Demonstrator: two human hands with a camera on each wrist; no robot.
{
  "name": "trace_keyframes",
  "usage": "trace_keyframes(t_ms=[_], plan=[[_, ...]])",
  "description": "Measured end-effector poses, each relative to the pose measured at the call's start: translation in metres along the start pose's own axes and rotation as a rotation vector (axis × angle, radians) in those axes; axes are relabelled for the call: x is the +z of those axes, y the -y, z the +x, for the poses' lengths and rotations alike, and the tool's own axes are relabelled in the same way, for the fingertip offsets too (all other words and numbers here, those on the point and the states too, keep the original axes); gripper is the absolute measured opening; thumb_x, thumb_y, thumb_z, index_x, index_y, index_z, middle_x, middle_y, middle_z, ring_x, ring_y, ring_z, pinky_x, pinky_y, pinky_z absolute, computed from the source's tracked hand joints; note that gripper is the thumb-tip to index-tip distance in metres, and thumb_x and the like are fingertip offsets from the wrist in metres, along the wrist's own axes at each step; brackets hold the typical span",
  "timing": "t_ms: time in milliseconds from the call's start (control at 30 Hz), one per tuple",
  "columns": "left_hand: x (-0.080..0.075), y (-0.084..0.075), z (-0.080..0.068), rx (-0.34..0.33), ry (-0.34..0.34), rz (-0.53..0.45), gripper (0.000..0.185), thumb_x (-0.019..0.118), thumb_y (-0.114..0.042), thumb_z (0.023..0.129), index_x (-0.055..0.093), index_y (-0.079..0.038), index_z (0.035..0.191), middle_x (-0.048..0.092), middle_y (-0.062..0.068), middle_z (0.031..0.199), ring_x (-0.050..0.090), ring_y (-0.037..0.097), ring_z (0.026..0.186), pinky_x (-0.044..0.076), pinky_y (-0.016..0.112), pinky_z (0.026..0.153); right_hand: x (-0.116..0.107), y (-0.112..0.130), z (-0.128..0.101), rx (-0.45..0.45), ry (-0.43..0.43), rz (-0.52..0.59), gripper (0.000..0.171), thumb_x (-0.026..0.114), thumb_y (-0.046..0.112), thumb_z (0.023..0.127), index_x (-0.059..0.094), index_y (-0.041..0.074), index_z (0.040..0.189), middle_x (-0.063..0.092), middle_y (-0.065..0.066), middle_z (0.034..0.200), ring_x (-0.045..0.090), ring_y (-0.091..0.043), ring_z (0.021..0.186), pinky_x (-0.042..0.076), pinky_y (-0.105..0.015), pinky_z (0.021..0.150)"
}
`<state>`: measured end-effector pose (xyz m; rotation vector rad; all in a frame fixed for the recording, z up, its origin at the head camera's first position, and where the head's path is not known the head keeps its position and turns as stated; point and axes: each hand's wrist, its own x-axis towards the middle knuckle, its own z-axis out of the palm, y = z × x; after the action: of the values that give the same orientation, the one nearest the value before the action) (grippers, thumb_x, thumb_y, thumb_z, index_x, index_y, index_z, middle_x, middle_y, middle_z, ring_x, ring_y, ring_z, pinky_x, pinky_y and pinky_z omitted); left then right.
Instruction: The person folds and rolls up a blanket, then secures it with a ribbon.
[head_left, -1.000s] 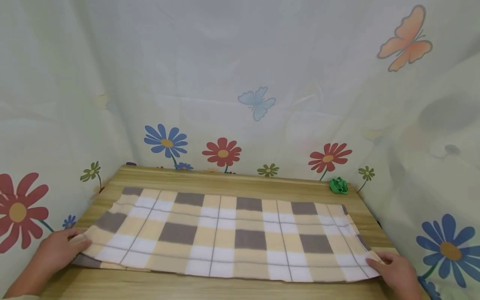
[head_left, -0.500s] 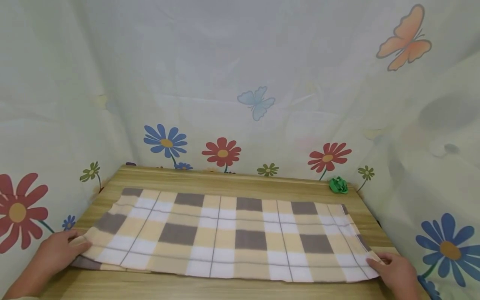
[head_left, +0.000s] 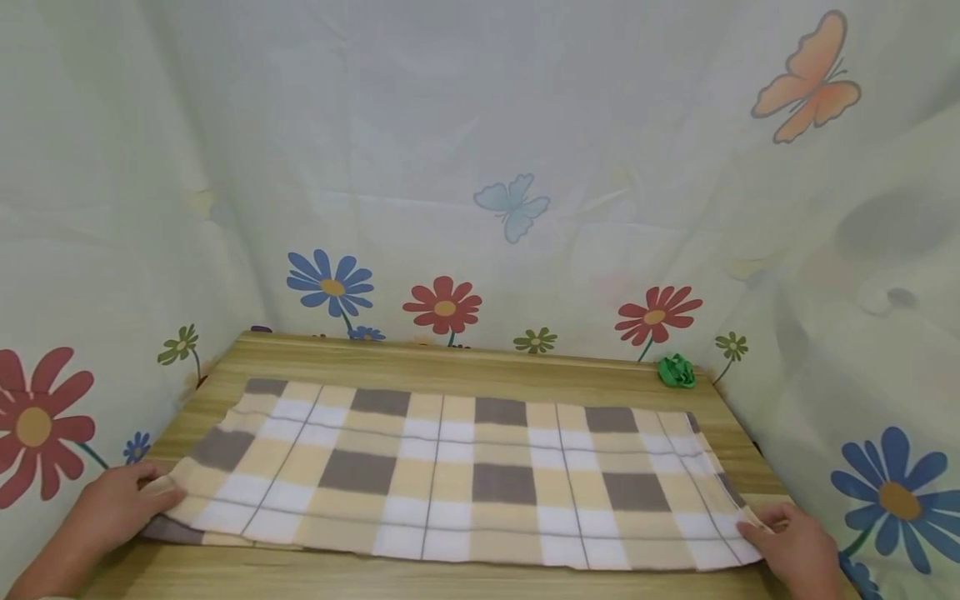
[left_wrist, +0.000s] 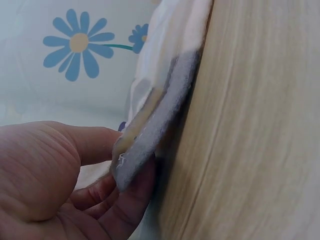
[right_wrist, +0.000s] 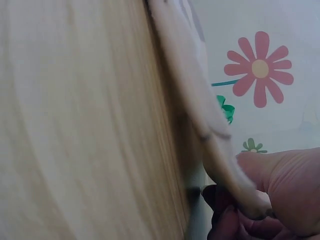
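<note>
From the head view, a checked fleece cloth in cream, white and grey-brown lies spread flat across the wooden worktop, its long side running left to right. The left hand pinches the cloth's near left corner, thumb on top of the fabric, and the right hand pinches the near right corner the same way. A small crumpled green thing sits near the far right corner of the worktop, apart from the cloth. A pale curtain printed with flowers and butterflies closes in the worktop on three sides. In the left wrist view, the left hand has its thumb over the cloth and its curled fingers under it, the grey corner clamped between them just off the worktop. In the right wrist view, the right hand holds the cream edge of the cloth between thumb above and fingers below, raised slightly from the worktop; the green thing shows beyond the fabric, below a pink printed flower.
</note>
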<state>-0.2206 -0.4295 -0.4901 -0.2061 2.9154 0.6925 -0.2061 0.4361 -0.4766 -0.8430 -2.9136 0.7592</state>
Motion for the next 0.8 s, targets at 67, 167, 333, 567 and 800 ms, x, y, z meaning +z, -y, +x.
trace_keyframes(t_ms=[67, 167, 333, 567, 800], plan=[[0.001, -0.001, -0.001, -0.013, -0.009, -0.009, 0.072, 0.073, -0.048, 0.092, 0.059, 0.016, 0.121, 0.062, 0.039, 0.117, 0.06, 0.053, 0.103, 0.051, 0.059, 0.085, -0.001, 0.001, -0.002, -0.007, 0.002, -0.008, 0.046, 0.083, 0.032, 0.084, 0.064, -0.007, 0.098, 0.065, -0.023, 0.089, 0.058, -0.03, 0.079, 0.046, -0.036, 0.065], [0.001, -0.003, -0.003, -0.015, -0.054, -0.021, 0.065, 0.071, -0.048, 0.093, 0.063, 0.013, 0.116, 0.065, 0.036, 0.111, 0.063, 0.049, 0.098, 0.052, 0.055, 0.081, 0.0, 0.002, -0.002, 0.004, -0.002, -0.015, 0.044, 0.081, 0.031, 0.085, 0.066, -0.008, 0.097, 0.064, -0.02, 0.086, 0.057, -0.028, 0.077, 0.045, -0.036, 0.065], [-0.002, -0.008, -0.008, -0.018, -0.163, -0.027, 0.059, 0.068, -0.047, 0.096, 0.066, 0.01, 0.11, 0.068, 0.031, 0.1, 0.065, 0.042, 0.088, 0.052, 0.045, 0.07, 0.001, 0.0, 0.0, 0.059, -0.011, 0.024, 0.046, 0.081, 0.034, 0.086, 0.066, -0.007, 0.1, 0.064, -0.019, 0.087, 0.055, -0.028, 0.078, 0.045, -0.035, 0.065], [-0.007, -0.021, -0.014, -0.081, -0.237, -0.067, 0.058, 0.064, -0.049, 0.098, 0.064, 0.008, 0.108, 0.066, 0.017, 0.085, 0.057, 0.023, 0.074, 0.042, 0.031, 0.059, -0.003, -0.008, 0.005, 0.116, 0.058, 0.152, 0.081, 0.081, 0.058, 0.081, 0.062, -0.011, 0.118, 0.066, -0.028, 0.101, 0.058, -0.032, 0.087, 0.048, -0.035, 0.067], [-0.007, -0.02, -0.014, -0.123, -0.206, -0.16, 0.063, 0.061, -0.049, 0.101, 0.06, 0.013, 0.113, 0.071, 0.006, 0.076, 0.063, 0.017, 0.065, 0.044, 0.03, 0.058, -0.009, -0.018, 0.012, 0.11, 0.244, 0.278, 0.092, 0.08, 0.068, 0.075, 0.067, -0.01, 0.122, 0.065, -0.012, 0.087, 0.056, -0.026, 0.082, 0.046, -0.035, 0.066]])
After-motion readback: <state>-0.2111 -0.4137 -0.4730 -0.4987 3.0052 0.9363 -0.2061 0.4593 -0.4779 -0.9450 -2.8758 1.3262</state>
